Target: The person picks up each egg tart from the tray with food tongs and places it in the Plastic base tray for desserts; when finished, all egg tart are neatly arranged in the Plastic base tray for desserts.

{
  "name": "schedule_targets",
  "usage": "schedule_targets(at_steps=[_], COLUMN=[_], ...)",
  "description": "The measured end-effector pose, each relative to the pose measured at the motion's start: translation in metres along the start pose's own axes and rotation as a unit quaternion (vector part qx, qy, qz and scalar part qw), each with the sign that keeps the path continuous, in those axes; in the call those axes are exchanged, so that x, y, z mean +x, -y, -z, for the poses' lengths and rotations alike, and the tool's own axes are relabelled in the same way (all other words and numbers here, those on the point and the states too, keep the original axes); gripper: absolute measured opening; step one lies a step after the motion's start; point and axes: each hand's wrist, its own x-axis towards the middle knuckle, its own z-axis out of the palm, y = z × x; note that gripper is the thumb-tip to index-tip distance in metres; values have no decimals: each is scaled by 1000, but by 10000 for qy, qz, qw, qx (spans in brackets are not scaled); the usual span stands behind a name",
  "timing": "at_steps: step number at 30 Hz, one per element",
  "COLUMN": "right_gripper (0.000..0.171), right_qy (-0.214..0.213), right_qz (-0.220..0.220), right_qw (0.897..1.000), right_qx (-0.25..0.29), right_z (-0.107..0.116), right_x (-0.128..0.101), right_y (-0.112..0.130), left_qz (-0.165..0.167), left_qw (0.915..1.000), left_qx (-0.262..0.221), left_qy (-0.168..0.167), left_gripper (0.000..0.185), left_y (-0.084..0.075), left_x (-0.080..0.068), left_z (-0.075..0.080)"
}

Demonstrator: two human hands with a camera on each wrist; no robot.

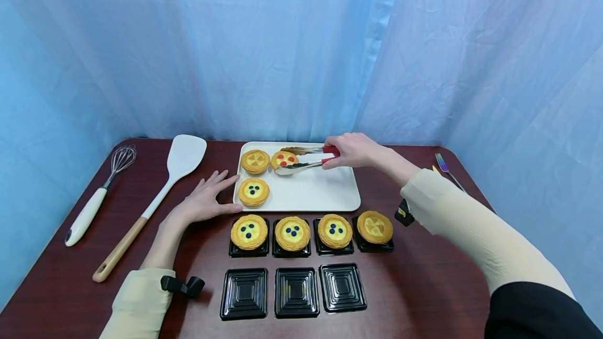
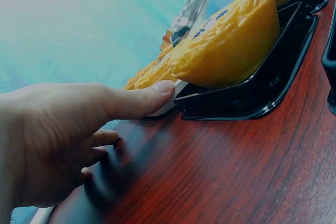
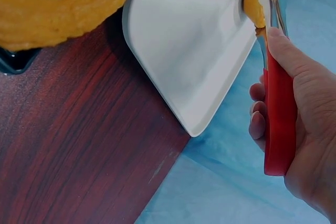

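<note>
The right hand (image 1: 354,149) squeezes tongs (image 1: 306,158) whose tips straddle the red-dotted tart (image 1: 284,159), straight ahead along their length; left hand (image 1: 207,200) spread flat on the surface

The fork (image 1: 446,170) at two o'clock is half hidden behind the right sleeve. The right wrist view cuts off the tongs (image 3: 275,114) tips and the red-dotted tart (image 3: 253,4).

Bare tray (image 1: 325,192) right of tarts (image 1: 254,177)

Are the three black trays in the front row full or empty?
Empty. In the head view the three black trays show only their bare ribbed bottoms, while the four trays behind them each hold a tart.
</note>
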Motion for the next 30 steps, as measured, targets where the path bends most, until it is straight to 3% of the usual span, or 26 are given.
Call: schedule_targets(at_steps=[19, 30], right_gripper=[52, 52], right_qy=[47, -254], right_qz=[50, 314], right_qw=[9999, 9989], right_qx=[-145, -242], right_z=[9, 45], right_x=[-4, -41], right_y=[4, 7], left_qz=[-39, -65], left_qw=[10000, 10000], left_qx=[-1, -29], left_qy=[14, 21], left_gripper=[93, 92], left_y=[2, -2], left_x=[0, 2], left_z=[0, 1])
